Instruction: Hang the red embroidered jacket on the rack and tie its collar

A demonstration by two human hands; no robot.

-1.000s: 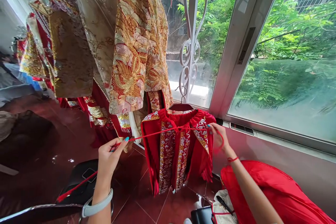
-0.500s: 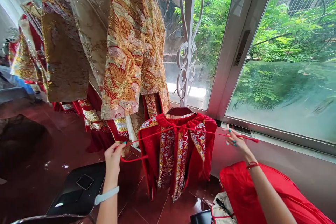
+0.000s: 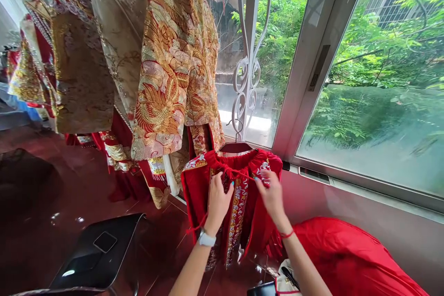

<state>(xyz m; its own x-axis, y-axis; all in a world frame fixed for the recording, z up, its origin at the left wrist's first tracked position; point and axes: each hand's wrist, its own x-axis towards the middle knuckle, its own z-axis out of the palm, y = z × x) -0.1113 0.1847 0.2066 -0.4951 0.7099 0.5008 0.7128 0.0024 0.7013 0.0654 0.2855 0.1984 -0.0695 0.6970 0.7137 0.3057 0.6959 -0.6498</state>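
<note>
A red garment (image 3: 239, 212) with a gathered top edge and embroidered silver and gold bands hangs upright on a dark hanger (image 3: 237, 147). A thin red drawstring (image 3: 244, 175) crosses its front just below the gathers. My left hand (image 3: 218, 201) is at the left front of the garment, thumb and fingers closed on the drawstring, and a loose end trails near the wrist. To the right, my right hand (image 3: 272, 194), slightly blurred, pinches the other side of the drawstring. Part of the embroidery is hidden behind both hands.
Gold embroidered jackets (image 3: 166, 78) hang at left. A white scrolled metal stand (image 3: 246, 74) rises before the window (image 3: 367, 115). A black chair (image 3: 100, 249) bears a dark flat device (image 3: 105, 242). Red cloth (image 3: 347, 254) lies at lower right, and a phone (image 3: 314, 175) is on the sill.
Both hands have moved inward from wide apart to the garment's front, close together. The drawstring, stretched out to both sides before, now runs short between them.
</note>
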